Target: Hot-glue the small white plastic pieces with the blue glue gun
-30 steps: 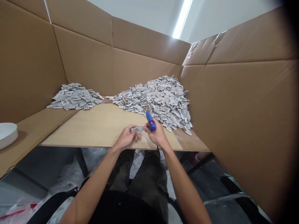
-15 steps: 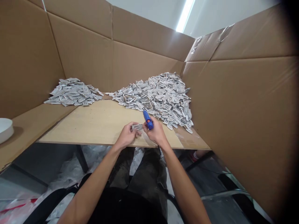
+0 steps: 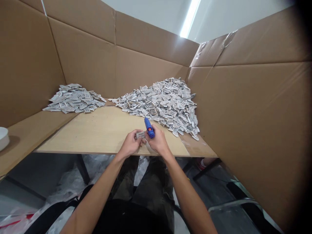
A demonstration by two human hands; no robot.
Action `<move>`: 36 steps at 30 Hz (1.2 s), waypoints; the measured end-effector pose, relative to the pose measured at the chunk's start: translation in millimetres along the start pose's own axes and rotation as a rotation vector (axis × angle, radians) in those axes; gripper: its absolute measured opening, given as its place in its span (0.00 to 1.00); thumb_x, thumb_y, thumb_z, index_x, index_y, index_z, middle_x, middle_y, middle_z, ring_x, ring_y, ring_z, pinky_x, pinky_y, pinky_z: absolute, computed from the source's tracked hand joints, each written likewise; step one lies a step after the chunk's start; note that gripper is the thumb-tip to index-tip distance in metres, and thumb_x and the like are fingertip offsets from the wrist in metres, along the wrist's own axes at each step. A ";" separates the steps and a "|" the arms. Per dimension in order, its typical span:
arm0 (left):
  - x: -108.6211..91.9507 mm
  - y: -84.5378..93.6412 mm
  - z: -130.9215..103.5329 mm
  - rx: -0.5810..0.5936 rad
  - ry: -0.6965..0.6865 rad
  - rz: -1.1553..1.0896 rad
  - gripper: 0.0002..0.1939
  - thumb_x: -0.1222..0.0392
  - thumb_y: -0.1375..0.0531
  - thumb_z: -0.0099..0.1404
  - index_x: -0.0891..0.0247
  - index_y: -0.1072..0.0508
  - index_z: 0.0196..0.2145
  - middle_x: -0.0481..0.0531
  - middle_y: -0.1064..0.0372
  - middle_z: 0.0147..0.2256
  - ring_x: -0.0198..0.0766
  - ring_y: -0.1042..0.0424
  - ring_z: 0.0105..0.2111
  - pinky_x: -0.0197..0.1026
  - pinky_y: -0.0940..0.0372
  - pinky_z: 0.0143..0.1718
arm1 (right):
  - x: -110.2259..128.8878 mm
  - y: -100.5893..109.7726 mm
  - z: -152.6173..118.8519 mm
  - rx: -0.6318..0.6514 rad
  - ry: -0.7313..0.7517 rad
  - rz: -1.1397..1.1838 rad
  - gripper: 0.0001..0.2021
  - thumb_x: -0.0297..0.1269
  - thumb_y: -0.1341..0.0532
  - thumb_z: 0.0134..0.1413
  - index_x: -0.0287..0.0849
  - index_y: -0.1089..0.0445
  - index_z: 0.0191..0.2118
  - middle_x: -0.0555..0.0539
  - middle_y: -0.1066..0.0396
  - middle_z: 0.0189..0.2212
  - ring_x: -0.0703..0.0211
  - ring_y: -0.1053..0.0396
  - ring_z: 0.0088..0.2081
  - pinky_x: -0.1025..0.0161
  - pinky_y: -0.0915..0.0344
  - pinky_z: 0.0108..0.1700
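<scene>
My left hand (image 3: 131, 142) pinches a small flat grey slotted piece (image 3: 140, 135) over the front part of the wooden board (image 3: 92, 130). Just right of it, my right hand (image 3: 157, 139) is wrapped round a blue glue gun (image 3: 149, 127), whose rounded blue end points up and away from me. The fingertips of both hands are close together near the piece. The gun's tip is hidden by my right hand. Beyond my hands lies a large pile of similar grey pieces (image 3: 168, 100).
A smaller pile of grey pieces (image 3: 74, 99) rests at the back left. Tall cardboard walls (image 3: 90, 61) surround the work surface. At the far left edge stands a white round container (image 3: 3, 139). Below the board are table legs (image 3: 82, 169) and plastic bags.
The piece in my left hand has tilted so that more of its flat slotted face shows. The whole view has shifted slightly, and both hands still hold their items.
</scene>
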State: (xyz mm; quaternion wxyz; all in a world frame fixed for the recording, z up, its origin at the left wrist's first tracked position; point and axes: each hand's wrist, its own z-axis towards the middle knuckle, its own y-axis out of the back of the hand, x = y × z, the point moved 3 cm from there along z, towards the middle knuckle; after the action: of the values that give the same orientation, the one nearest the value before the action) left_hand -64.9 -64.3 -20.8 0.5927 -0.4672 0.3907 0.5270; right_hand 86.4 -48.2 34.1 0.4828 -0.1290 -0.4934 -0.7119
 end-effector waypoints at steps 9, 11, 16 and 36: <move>3.9 1.9 3.4 -0.046 -0.044 -0.012 0.18 0.50 0.31 0.62 0.67 0.25 0.42 0.53 0.24 0.28 0.37 0.26 0.24 0.39 0.31 0.30 | 0.4 -5.5 0.6 -0.024 0.017 -0.037 0.10 0.39 0.37 0.48 0.48 0.40 0.34 0.52 0.32 0.30 0.56 0.36 0.32 0.62 0.44 0.36; 3.8 3.0 4.3 -0.075 -0.049 -0.039 0.19 0.50 0.30 0.61 0.67 0.25 0.42 0.54 0.22 0.30 0.38 0.24 0.25 0.40 0.29 0.32 | -0.7 -3.8 1.3 -0.079 0.029 -0.071 0.11 0.41 0.37 0.49 0.48 0.41 0.32 0.50 0.31 0.32 0.55 0.36 0.33 0.62 0.43 0.37; -1.1 1.7 0.7 -0.070 -0.018 -0.154 0.24 0.45 0.26 0.58 0.63 0.31 0.38 0.52 0.22 0.30 0.38 0.22 0.26 0.40 0.27 0.32 | -2.3 -0.3 1.2 -0.105 -0.005 -0.039 0.11 0.43 0.36 0.52 0.46 0.37 0.35 0.49 0.30 0.31 0.55 0.34 0.33 0.61 0.41 0.37; -10.4 1.5 -0.1 -0.173 0.045 -0.395 0.19 0.68 0.37 0.55 0.61 0.36 0.44 0.48 0.28 0.36 0.34 0.24 0.29 0.34 0.39 0.27 | -7.5 7.3 0.7 0.210 0.020 0.211 0.22 0.59 0.38 0.63 0.42 0.26 0.33 0.49 0.29 0.25 0.59 0.34 0.28 0.64 0.37 0.32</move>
State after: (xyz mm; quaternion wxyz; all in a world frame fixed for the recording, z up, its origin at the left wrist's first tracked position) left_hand -67.7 -67.2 -11.2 0.6335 -0.5953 0.2580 0.4217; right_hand 95.9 -43.8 33.7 0.5707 -0.1215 -0.5441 -0.6029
